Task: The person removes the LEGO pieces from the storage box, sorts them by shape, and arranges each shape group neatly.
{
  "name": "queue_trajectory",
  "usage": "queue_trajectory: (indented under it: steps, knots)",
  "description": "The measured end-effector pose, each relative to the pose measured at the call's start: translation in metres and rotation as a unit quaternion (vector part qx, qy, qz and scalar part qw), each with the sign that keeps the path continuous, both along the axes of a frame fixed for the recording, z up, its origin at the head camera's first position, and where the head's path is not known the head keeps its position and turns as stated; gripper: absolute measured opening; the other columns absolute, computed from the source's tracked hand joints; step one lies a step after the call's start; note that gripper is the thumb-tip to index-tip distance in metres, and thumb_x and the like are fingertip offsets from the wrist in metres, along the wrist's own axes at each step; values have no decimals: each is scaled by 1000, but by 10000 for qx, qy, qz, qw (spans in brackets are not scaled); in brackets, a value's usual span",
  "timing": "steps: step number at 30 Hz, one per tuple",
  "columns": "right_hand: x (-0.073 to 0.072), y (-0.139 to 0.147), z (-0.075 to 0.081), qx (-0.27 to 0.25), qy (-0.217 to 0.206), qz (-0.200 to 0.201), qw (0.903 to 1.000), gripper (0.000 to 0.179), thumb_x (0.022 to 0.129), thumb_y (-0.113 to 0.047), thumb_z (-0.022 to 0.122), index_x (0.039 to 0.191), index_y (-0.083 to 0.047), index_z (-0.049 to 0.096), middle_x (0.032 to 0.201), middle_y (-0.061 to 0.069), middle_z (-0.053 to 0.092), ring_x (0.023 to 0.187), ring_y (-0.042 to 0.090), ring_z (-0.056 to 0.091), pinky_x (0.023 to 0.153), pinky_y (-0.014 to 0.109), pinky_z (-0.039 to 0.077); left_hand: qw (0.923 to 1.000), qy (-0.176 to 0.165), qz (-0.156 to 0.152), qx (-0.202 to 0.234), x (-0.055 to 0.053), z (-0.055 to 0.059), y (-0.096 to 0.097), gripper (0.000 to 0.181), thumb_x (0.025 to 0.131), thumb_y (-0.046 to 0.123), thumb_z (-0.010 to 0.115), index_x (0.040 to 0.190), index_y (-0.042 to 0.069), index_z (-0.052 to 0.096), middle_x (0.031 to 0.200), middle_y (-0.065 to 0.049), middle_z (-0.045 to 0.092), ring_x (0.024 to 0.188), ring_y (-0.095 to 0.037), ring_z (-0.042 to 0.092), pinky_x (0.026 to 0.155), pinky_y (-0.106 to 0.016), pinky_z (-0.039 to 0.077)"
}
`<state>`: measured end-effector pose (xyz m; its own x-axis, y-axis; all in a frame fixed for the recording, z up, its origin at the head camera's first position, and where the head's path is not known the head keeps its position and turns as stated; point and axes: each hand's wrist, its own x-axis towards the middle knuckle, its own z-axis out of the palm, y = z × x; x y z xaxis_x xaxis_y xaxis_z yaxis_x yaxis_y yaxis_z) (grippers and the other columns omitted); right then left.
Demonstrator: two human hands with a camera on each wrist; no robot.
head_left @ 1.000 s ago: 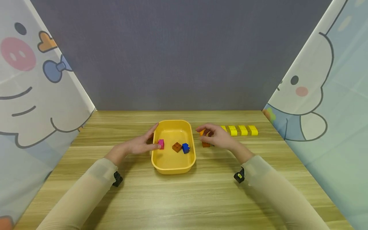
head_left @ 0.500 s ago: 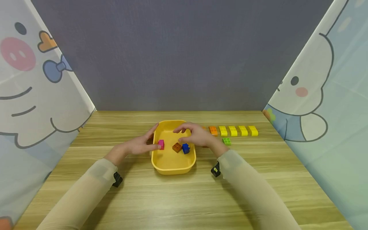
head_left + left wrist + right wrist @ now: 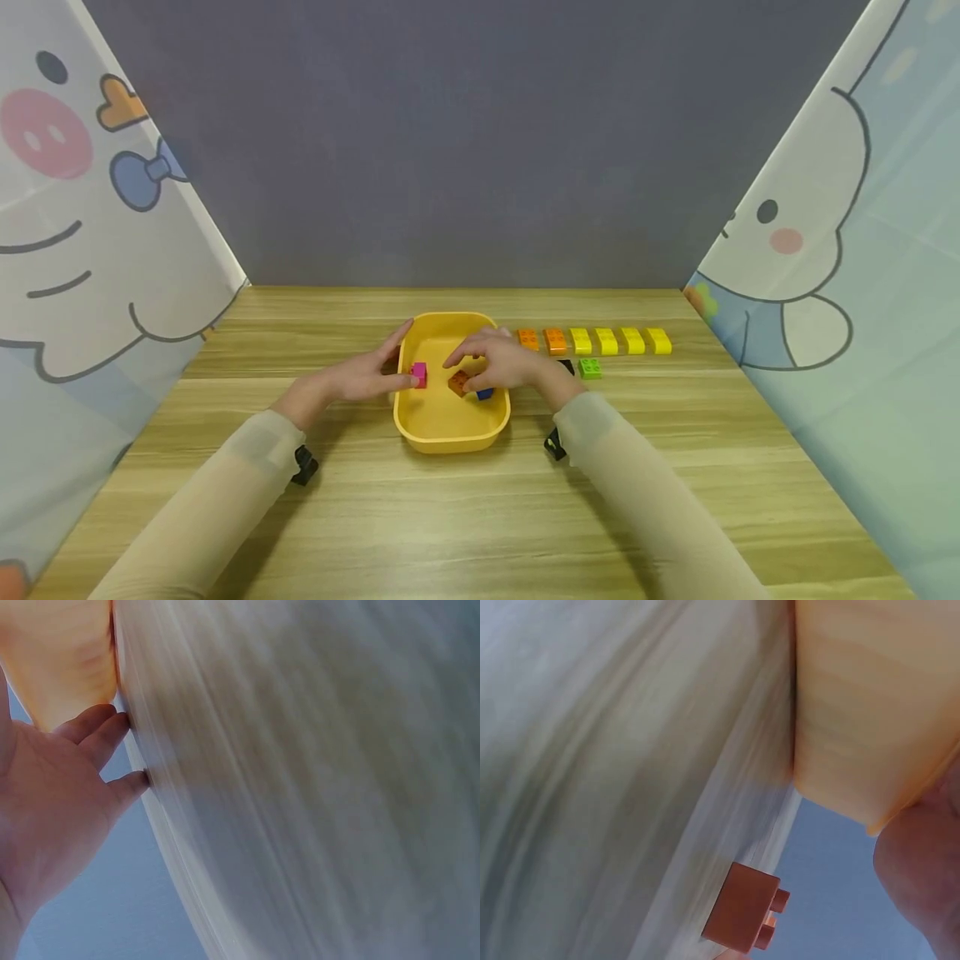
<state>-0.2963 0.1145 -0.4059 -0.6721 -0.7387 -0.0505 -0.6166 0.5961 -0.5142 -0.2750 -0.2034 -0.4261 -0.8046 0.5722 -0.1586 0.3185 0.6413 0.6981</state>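
A yellow plastic tray (image 3: 450, 446) holds a pink toy brick (image 3: 420, 375), a brown brick (image 3: 458, 383) and a blue brick (image 3: 484, 394). My left hand (image 3: 367, 377) grips the tray's left wall, thumb over the rim by the pink brick and fingers along the outside; the left wrist view shows those fingers against the wall. Over the tray's right side reaches my right hand (image 3: 498, 358), thumb and index finger apart around the brown brick. Whether they touch it I cannot tell. The right hand partly covers the blue brick.
Right of the tray runs a row of orange bricks (image 3: 555, 341) and yellow bricks (image 3: 632, 341). In front lie a green brick (image 3: 590, 368) and a dark piece (image 3: 567, 366). The right wrist view shows another brown brick (image 3: 741, 907) beside the tray. A grey wall (image 3: 465, 167) stands behind.
My right hand has moved left from the bricks beside the tray to over the tray, then lower to the brown brick. The orange and green bricks came into view. My left hand has stayed in place.
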Motion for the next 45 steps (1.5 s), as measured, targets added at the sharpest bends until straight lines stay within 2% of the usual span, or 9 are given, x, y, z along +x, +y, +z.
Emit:
queue_trajectory:
  steps: [3, 6, 14, 20, 24, 29, 38, 41, 45]
  knots:
    - [1, -4, 0, 243, 86, 8, 9997, 40, 97, -29, 84, 136, -31, 78, 142, -9, 72, 140, 23, 53, 134, 68, 6, 10000, -9, 59, -35, 1, -1, -1, 112, 105, 61, 66, 176, 35, -17, 180, -27, 25, 163, -50, 33, 133, -70, 26]
    - [2, -9, 0, 530, 187, 10, 9984, 38, 98, -30, 84, 135, -34, 78, 142, -10, 73, 139, 22, 54, 134, 69, 6, 9999, 13, 89, -68, 2, -2, -3, 111, 105, 62, 65, 175, 38, -18, 180, -26, 23, 163, -52, 31, 132, -71, 25]
    - [3, -16, 1, 1028, 489, 40, 9935, 33, 97, -36, 86, 130, -37, 80, 127, -15, 76, 110, 15, 53, 119, 53, 31, 10000, 24, 64, 49, 1, -6, -5, 111, 106, 56, 66, 175, 33, -18, 179, -28, 25, 163, -53, 30, 132, -71, 25]
    - [4, -16, 1, 1138, 512, 29, 9922, 42, 94, -42, 88, 135, -35, 78, 130, -14, 76, 118, 15, 55, 127, 57, 27, 10000, 12, 68, 32, 1, -4, -4, 111, 106, 55, 66, 176, 33, -17, 180, -28, 23, 164, -53, 29, 133, -71, 24]
    - [4, -16, 0, 1169, 573, 15, 9915, 38, 95, -39, 87, 132, -35, 79, 127, -14, 77, 115, 15, 56, 123, 54, 29, 10000, -3, 34, 43, 1, -4, -4, 111, 107, 55, 66, 175, 33, -18, 180, -28, 24, 164, -52, 29, 133, -71, 24]
    - [4, -14, -1, 765, 493, -60, 9958, 34, 97, -38, 85, 131, -35, 79, 125, -15, 77, 115, 15, 57, 121, 55, 30, 10000, 22, 30, 48, 0, -5, -4, 111, 106, 55, 67, 176, 32, -18, 179, -28, 26, 163, -52, 31, 132, -71, 26]
    - [0, -6, -2, -315, -139, -260, 9991, 31, 95, -34, 83, 126, -33, 79, 123, -16, 77, 123, 18, 58, 127, 59, 21, 9999, 32, 6, 125, -2, -2, -1, 112, 107, 53, 68, 176, 31, -17, 180, -27, 24, 165, -50, 29, 134, -69, 23]
    - [0, -4, 0, -548, -270, -264, 9978, 32, 95, -30, 81, 127, -29, 78, 126, -14, 77, 122, 18, 60, 125, 59, 24, 9999, 6, 6, 118, -2, 0, 0, 112, 106, 54, 68, 176, 32, -17, 180, -27, 24, 165, -50, 29, 134, -69, 23]
    - [3, 0, 5, -942, -482, -321, 9939, 36, 97, -23, 80, 132, -23, 75, 131, -6, 75, 125, 21, 63, 124, 53, 40, 10000, -31, 32, 69, -1, 1, 1, 112, 106, 57, 68, 176, 34, -16, 181, -27, 20, 165, -52, 28, 134, -70, 22]
